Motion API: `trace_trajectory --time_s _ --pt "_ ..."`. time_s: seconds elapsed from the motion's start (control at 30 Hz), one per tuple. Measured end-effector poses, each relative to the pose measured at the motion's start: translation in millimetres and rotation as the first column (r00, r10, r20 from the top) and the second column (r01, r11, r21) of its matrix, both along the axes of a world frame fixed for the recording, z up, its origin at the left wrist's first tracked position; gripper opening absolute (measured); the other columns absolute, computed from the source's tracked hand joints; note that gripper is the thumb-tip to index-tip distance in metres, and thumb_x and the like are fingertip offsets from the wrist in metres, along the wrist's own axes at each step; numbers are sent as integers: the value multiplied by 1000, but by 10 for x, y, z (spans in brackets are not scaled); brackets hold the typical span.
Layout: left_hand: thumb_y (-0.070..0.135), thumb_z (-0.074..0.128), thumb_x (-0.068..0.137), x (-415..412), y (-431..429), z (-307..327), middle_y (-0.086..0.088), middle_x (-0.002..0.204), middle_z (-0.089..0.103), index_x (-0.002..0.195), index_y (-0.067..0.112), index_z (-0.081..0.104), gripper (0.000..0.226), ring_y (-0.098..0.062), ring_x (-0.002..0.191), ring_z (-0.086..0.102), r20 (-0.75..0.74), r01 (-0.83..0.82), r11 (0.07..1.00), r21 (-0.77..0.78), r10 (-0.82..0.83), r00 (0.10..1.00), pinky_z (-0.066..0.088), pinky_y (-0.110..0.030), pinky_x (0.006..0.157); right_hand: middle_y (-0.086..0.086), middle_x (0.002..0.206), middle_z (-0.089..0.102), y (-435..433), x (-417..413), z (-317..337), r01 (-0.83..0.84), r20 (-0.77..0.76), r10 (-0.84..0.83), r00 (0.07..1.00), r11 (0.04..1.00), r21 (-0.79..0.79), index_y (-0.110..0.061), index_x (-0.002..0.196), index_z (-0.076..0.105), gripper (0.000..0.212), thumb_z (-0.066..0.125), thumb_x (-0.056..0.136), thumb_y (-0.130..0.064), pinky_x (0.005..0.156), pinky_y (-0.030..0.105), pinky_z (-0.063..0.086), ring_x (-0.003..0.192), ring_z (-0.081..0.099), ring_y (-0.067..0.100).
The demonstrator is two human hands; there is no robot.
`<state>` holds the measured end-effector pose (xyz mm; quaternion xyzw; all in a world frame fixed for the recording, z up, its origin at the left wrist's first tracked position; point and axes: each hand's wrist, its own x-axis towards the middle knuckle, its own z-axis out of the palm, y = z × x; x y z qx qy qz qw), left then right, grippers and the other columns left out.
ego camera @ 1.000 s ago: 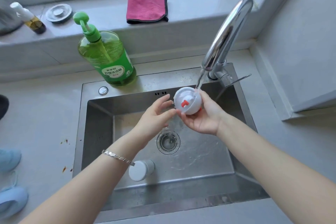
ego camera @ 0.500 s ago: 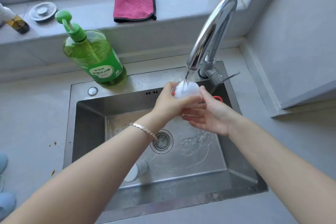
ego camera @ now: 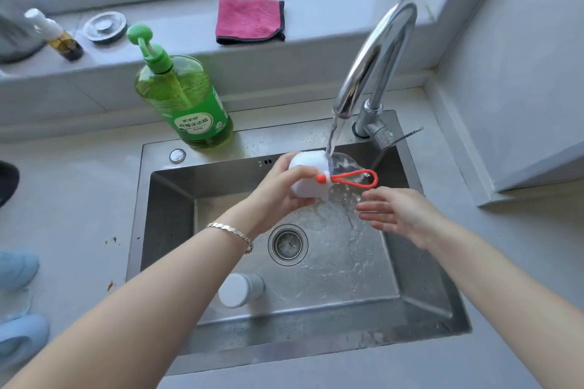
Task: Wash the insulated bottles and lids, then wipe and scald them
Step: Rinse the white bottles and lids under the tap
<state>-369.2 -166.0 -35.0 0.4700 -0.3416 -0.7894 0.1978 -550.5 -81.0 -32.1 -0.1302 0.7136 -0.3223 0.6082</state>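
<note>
My left hand (ego camera: 281, 189) grips a white bottle lid (ego camera: 308, 177) with a red cord loop (ego camera: 354, 178) under the running stream from the chrome faucet (ego camera: 376, 63). Water splashes off the lid's right end. My right hand (ego camera: 401, 215) hovers just right of the lid, fingers straight and spread, holding nothing. A second white lid or small bottle (ego camera: 240, 290) lies on its side on the floor of the steel sink (ego camera: 423, 300), near the front, partly behind my left forearm.
A green pump bottle of dish soap (ego camera: 183, 101) stands on the sink's back rim. On the windowsill lie a folded pink cloth (ego camera: 249, 20), a metal sink strainer lid (ego camera: 106, 27) and a small amber bottle (ego camera: 58, 38). The drain (ego camera: 288, 245) sits mid-sink.
The lid passed from my right hand to my left hand. It now lies sideways under the stream with its red loop pointing right, and my right hand has drawn away, open.
</note>
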Motion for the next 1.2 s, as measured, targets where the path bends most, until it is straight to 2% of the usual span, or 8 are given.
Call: trace_trajectory --time_s 0.1,0.2,0.33,0.47,0.67,0.93,1.07,1.2 --pt "12 78 48 262 51 2 -14 115 52 116 20 48 75 -28 88 63 -16 -92 996 0 92 996 57 -35 65 9 85 69 34 62 -38 -39 -37 38 999 999 -28 -11 94 61 12 51 93 -17 69 26 51 78 66 20" --pt "15 87 48 524 160 55 -12 108 57 107 26 55 68 -21 85 63 381 50 962 -269 58 923 58 -30 66 5 81 67 78 159 -58 -158 -164 148 975 986 -54 -10 96 60 10 51 93 -15 68 24 48 74 63 18" --pt "13 81 62 901 358 127 2 106 47 109 30 57 56 -5 85 52 671 390 707 -590 161 724 43 -10 74 2 77 64 150 331 -47 -344 -359 292 886 935 -88 -10 96 60 12 50 90 -9 58 14 47 68 59 14" --pt "24 78 63 1169 566 168 9 107 46 116 34 55 59 -11 94 55 798 505 699 -506 157 582 47 -28 82 4 82 69 216 555 -72 -488 -445 421 790 872 -43 -17 88 63 10 54 85 -12 80 33 49 80 64 21" --pt "34 76 64 1666 908 353 12 111 49 126 36 42 71 -11 98 56 804 415 739 -530 283 524 47 -29 84 1 90 67 183 1152 -58 -704 -553 596 582 710 23 -22 89 60 7 55 87 -19 73 24 43 86 62 18" --pt "21 77 69 3436 1230 907 2 109 43 125 30 51 63 -17 100 47 666 76 667 -741 716 212 39 -28 87 -2 95 67 83 2111 60 -844 -583 693 424 536 23 -27 92 60 7 55 88 -24 75 25 41 89 61 17" --pt "13 74 70 4304 1167 783 -12 119 46 127 24 52 62 -31 111 47 699 -32 702 -711 711 73 38 -35 98 -4 92 68 81 2461 61 -874 -589 716 375 485 33 -28 91 60 9 54 87 -24 72 26 44 85 62 14" --pt "15 71 73 4850 1011 468 -18 131 45 135 18 46 67 -38 119 44 815 -50 817 -574 576 56 36 -38 101 -4 89 68 68 2651 36 -865 -599 708 374 499 50 -26 92 62 10 55 87 -22 73 26 44 83 62 14"
